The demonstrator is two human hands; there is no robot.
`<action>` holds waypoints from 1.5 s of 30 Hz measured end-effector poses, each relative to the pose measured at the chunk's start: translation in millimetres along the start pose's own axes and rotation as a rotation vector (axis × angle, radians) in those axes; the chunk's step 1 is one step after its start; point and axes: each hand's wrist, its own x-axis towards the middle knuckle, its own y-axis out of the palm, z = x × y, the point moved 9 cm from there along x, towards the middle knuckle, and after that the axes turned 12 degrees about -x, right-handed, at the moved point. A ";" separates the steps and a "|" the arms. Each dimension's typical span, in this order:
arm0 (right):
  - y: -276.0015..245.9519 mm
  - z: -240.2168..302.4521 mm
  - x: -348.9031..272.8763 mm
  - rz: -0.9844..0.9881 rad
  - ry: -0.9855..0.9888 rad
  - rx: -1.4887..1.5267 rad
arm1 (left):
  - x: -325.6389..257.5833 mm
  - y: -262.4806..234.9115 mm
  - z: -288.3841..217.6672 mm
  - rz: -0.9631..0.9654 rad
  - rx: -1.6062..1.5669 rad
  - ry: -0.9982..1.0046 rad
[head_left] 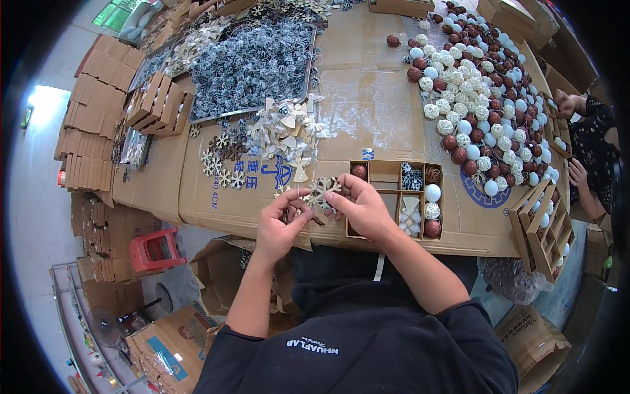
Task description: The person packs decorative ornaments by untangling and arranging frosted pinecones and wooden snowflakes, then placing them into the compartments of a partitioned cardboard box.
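My right hand (363,209) pinches a pale wooden snowflake (322,190) between thumb and fingers, at the table's near edge. Close by on its left, my left hand (281,226) is closed round some dark brown pieces (317,221), mostly hidden by the fingers. Its fingertips reach the snowflake's left side. Just right of my hands lies a compartment box (441,203), partly covered by my right hand. Its compartments hold a brown glitter ball (359,171), a frosted pinecone (411,176), a brown woven ball (432,174), a pale angel-shaped ornament (409,213) and several white and brown balls.
Frosted pinecones fill a tray (252,65) at the far left, with pale wooden ornaments (285,134) and snowflakes (223,171) before it. White and brown balls (485,111) spread across the right. Divided boxes (541,226) lean at the right edge, near another person's hand (577,174).
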 end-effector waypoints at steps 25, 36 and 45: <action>-2.6 0.2 0.5 -0.080 -0.079 -0.358 | 13.3 -2.6 1.6 -0.064 0.010 0.017; -13.3 14.1 -5.3 -0.232 -0.144 -0.606 | 5.7 2.4 -1.8 -0.238 0.075 0.097; -13.1 -3.4 -1.5 -0.215 -0.125 -0.425 | -0.8 -0.5 -4.0 -0.314 0.136 0.179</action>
